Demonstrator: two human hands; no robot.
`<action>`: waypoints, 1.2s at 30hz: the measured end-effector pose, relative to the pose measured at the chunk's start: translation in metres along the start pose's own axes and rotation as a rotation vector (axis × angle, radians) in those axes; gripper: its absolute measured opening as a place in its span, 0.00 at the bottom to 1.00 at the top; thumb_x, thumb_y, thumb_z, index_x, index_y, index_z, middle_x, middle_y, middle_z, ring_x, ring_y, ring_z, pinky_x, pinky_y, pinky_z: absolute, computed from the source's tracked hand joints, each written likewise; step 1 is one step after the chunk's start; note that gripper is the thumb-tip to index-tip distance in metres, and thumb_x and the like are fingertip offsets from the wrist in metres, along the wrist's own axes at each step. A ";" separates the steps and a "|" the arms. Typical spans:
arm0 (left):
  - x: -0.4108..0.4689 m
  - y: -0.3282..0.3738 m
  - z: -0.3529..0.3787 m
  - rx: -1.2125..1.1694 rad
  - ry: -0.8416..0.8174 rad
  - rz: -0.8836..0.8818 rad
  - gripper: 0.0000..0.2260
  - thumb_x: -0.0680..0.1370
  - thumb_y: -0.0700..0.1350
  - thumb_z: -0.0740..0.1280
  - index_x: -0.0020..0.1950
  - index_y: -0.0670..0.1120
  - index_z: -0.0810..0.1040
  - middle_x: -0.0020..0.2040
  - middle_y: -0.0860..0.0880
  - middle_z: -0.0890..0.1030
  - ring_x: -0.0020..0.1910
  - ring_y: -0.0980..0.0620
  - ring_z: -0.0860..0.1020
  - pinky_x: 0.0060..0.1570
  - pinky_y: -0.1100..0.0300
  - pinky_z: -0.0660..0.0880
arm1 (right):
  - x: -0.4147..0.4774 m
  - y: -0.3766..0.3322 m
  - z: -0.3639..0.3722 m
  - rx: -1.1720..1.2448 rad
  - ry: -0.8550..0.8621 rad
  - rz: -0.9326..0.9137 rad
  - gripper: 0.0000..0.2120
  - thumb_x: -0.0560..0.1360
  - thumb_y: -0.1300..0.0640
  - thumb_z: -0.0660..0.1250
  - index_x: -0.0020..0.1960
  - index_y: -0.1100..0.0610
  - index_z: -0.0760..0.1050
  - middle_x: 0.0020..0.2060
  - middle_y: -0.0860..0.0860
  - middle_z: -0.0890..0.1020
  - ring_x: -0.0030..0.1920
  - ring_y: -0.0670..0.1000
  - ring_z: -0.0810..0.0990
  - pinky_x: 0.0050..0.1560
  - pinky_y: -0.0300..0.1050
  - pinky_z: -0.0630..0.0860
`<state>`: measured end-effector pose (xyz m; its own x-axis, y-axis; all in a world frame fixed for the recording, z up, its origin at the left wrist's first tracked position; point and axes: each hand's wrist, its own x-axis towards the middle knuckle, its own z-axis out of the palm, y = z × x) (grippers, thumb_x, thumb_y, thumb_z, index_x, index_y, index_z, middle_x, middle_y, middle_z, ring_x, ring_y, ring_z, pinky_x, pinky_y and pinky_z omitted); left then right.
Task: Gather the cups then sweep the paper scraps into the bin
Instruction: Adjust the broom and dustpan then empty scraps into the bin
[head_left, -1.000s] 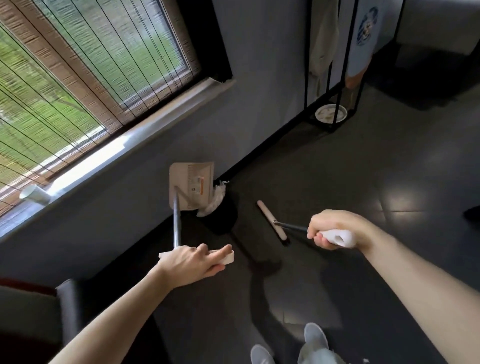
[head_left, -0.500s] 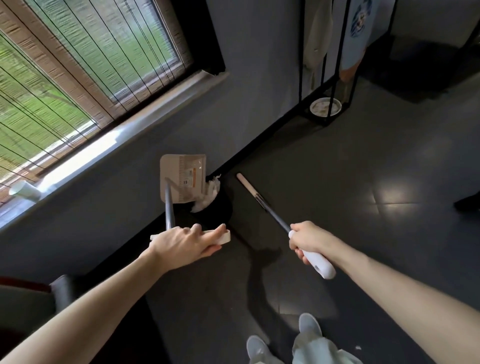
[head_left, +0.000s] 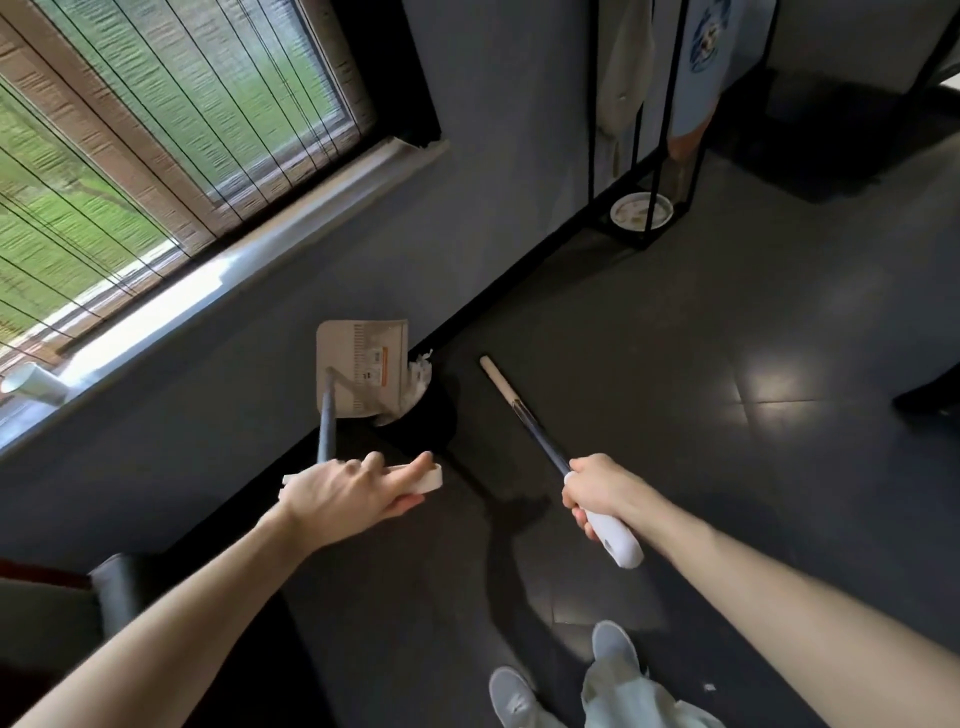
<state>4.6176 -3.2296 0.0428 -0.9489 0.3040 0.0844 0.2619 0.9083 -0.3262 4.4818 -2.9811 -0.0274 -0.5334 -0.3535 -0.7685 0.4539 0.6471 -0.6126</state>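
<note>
Dark floor (head_left: 675, 415), dustpan (head_left: 358, 364) beyond left fingers (head_left: 410, 469)

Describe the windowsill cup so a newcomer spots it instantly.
Start at the big window on the left. Follow its pale sill to the picture's left edge; the cup is there. Unlike the dustpan and bin below, it is small, pale, up on the sill.

Left hand (head_left: 353, 493): holds the white grip of the dustpan (head_left: 363, 369). The pan is raised and tilted over a dark bin (head_left: 436, 421) by the wall, possibly touching its rim. White paper scraps (head_left: 418, 384) sit at the pan's right edge.
Right hand (head_left: 597, 493): grips the broom (head_left: 535, 431) by its white handle. The pole points far-left, and its tan tip is right of the bin.
Cup (head_left: 34, 384): on the windowsill (head_left: 208, 291), far left.
</note>
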 end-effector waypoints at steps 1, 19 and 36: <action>-0.003 -0.005 -0.009 -0.002 -0.014 -0.010 0.23 0.82 0.58 0.41 0.62 0.50 0.70 0.26 0.48 0.75 0.17 0.51 0.75 0.11 0.65 0.64 | -0.001 -0.001 0.000 0.000 0.004 0.004 0.23 0.72 0.67 0.56 0.66 0.56 0.68 0.27 0.54 0.71 0.23 0.48 0.68 0.23 0.35 0.67; -0.168 -0.068 -0.078 -0.493 -0.065 -0.885 0.25 0.77 0.64 0.55 0.73 0.61 0.62 0.62 0.64 0.75 0.56 0.58 0.78 0.54 0.61 0.74 | 0.013 -0.025 -0.015 0.109 -0.034 -0.020 0.22 0.73 0.65 0.59 0.65 0.51 0.68 0.28 0.52 0.74 0.25 0.46 0.71 0.25 0.37 0.69; -0.129 -0.112 0.020 -0.868 -0.028 -1.087 0.15 0.74 0.60 0.59 0.58 0.75 0.66 0.33 0.59 0.80 0.21 0.59 0.70 0.28 0.60 0.74 | 0.031 -0.200 0.006 0.333 -0.140 -0.149 0.13 0.81 0.49 0.56 0.53 0.57 0.71 0.35 0.58 0.72 0.22 0.48 0.71 0.22 0.36 0.67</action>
<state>4.7074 -3.3769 0.0497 -0.7450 -0.6585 -0.1064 -0.5871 0.5716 0.5732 4.3788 -3.1251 0.0698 -0.5187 -0.5305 -0.6704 0.5978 0.3356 -0.7281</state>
